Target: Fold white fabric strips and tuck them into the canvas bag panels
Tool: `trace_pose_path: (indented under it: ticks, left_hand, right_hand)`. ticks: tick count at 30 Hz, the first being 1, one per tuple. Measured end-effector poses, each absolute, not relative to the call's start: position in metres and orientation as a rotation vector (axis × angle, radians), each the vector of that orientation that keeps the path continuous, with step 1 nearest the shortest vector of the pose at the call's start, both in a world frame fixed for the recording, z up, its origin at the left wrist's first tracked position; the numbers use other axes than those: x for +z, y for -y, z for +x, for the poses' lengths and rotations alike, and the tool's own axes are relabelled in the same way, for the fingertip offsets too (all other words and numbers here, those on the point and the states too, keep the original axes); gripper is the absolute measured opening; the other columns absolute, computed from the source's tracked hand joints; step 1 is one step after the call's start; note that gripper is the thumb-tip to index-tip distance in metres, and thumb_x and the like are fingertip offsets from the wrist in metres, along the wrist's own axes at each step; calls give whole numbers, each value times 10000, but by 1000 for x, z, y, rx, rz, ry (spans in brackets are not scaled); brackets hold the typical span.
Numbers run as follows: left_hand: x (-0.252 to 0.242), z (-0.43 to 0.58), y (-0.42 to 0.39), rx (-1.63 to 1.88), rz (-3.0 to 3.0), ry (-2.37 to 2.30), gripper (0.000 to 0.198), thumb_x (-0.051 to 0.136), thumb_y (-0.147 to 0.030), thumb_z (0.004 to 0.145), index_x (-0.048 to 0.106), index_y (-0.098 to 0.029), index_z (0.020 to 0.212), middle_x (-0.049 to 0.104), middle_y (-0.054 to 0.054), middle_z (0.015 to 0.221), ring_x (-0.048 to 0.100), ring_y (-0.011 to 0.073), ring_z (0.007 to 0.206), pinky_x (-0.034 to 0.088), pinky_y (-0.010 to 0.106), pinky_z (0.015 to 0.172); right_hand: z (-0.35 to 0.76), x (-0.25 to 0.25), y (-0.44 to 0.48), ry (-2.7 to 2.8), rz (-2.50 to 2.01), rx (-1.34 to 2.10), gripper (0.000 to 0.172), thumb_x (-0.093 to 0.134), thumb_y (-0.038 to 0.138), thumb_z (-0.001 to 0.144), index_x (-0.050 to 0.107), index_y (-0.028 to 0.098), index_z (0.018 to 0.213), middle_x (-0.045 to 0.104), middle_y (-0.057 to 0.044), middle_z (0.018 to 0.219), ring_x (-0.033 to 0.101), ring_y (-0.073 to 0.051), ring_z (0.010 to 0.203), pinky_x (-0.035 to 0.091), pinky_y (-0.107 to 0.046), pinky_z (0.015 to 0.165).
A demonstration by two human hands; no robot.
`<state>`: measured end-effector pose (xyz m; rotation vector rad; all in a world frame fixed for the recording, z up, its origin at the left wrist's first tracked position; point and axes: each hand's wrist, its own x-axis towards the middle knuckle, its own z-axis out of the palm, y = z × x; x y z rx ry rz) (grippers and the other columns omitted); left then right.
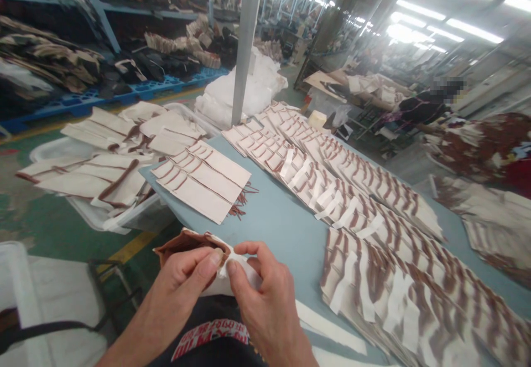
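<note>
Close to my body I hold a cream fabric piece with a brown inside [182, 241], its upper edge gaping like a pouch. My left hand [188, 273] pinches that edge between thumb and forefinger. My right hand [261, 284] is closed on the same edge just to the right, thumb on top, with white material bunched between the two hands. The fingertips almost meet. Beyond them, a small stack of cream panels with brown lines [203, 181] lies on the blue-grey table [265, 223]. Thin brown strips [240, 201] stick out beside that stack.
Long overlapping rows of cream and brown pieces [373, 234] cover the table's right side, some with white strips [348, 212]. A translucent bin [124, 217] heaped with similar pieces stands left. A metal post [245, 51] rises behind the table. A person [427, 107] is farther back.
</note>
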<state>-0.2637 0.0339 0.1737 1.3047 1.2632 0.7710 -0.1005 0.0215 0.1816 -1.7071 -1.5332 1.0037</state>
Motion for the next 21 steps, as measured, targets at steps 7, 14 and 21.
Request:
trace_pose_path:
  ticks: [7,14,21]
  left_hand:
    - [166,-270,-34,789,1301,-1240,418,543,-539,983,715,-194,821,651,13,768,575,188,735,481,250,674]
    - [166,-267,-37,683,1363,-1286,312,547,-432,967,726,-189,886,744,20,792,651,199,718,492,258,643]
    - [167,-259,-42,714,1436,-1415,303,504,-382,937,701,-215,778,728,-12,699,645,187,641,458,257,596]
  right_hand:
    - [-101,177,-26,1479,-1688,1056,234,580,388,924,717,205,976,672,18,588,508,-149,482,325,-242,474]
    - [-106,173,-28,1483,-1685,1045,216,584,371,929,723,207,934,681,10,608,548,-152,497,348,-238,477]
    - [-110,166,-32,1464,-1651,1142,249,565,419,953,692,206,977,650,20,587,535,-151,492,338,-241,484]
